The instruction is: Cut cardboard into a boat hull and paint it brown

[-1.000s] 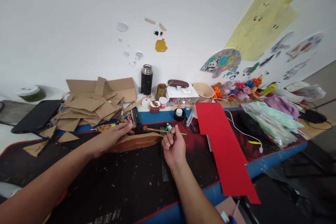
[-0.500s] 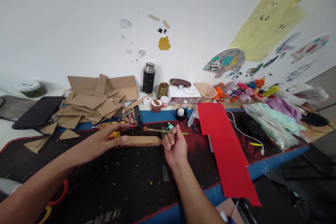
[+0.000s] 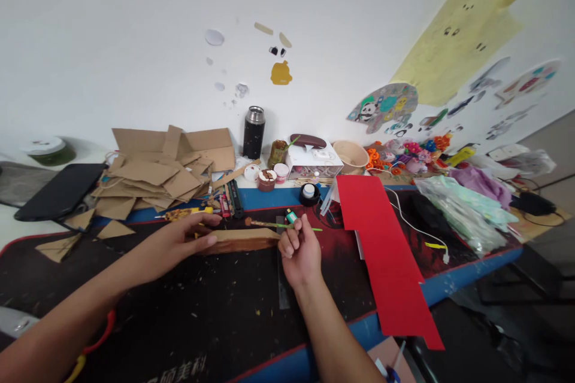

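Note:
My left hand (image 3: 194,233) is closed around the left end of a long cardboard strip (image 3: 245,239), thumb in front and fingers behind. The strip's top is bare brown card, and its near side is coated darker brown. Held in my right hand (image 3: 302,251) is a paintbrush (image 3: 265,224) with a green handle, its brown-stained tip pointing left above the strip. My curled right fingers are at the strip's right end; whether they touch it I cannot tell. A small green bottle with a white label (image 3: 291,216) shows just behind my right hand.
Cardboard scraps (image 3: 153,173) pile up at the back left. A black flask (image 3: 254,134), an open pot of brown paint (image 3: 266,179) and a tissue box (image 3: 314,161) line the wall. Red card (image 3: 386,251) lies at right, overhanging the edge. Scissors (image 3: 105,335) lie under my left forearm.
The cardboard strip has tipped in my left hand, so more of its brown-coated near side shows. Both hands stay nearly in place, and the view has shifted slightly.

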`<state>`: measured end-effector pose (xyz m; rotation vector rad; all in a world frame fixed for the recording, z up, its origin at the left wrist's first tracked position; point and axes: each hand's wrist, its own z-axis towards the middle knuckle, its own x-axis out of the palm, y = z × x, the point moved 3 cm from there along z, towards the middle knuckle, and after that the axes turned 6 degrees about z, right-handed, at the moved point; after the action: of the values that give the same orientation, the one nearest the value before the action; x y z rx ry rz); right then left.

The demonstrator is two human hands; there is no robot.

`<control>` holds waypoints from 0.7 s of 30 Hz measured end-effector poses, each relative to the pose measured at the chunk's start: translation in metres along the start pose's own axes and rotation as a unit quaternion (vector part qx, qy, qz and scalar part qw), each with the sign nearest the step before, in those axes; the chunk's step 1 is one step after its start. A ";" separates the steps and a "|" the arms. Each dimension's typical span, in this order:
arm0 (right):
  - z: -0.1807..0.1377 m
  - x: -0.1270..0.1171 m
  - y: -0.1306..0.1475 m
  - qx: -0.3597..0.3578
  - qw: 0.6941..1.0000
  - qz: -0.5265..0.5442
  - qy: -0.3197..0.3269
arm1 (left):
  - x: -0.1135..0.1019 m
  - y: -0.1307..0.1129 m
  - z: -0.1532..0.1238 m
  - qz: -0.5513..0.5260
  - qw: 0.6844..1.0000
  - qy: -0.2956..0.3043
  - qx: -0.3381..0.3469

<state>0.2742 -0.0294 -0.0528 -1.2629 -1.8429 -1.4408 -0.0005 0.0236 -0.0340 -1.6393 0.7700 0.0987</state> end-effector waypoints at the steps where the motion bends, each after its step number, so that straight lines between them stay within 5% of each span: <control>1: 0.000 0.000 0.000 -0.001 1.000 0.000 0.003 | 0.000 -0.001 0.001 0.005 1.000 -0.003 0.002; 8: -0.002 0.000 0.001 -0.005 1.000 0.002 0.008 | -0.002 -0.008 0.006 0.031 0.998 -0.047 0.001; 12: -0.002 -0.004 0.002 -0.006 1.000 -0.005 -0.001 | -0.001 -0.003 0.001 0.022 1.000 -0.022 0.001; 21: -0.002 -0.009 -0.003 -0.001 1.000 -0.011 0.004 | 0.023 0.014 -0.007 0.116 0.990 -0.032 0.077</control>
<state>0.2755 -0.0344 -0.0605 -1.2389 -1.8574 -1.4569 0.0075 0.0076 -0.0553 -1.3914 0.8951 0.2496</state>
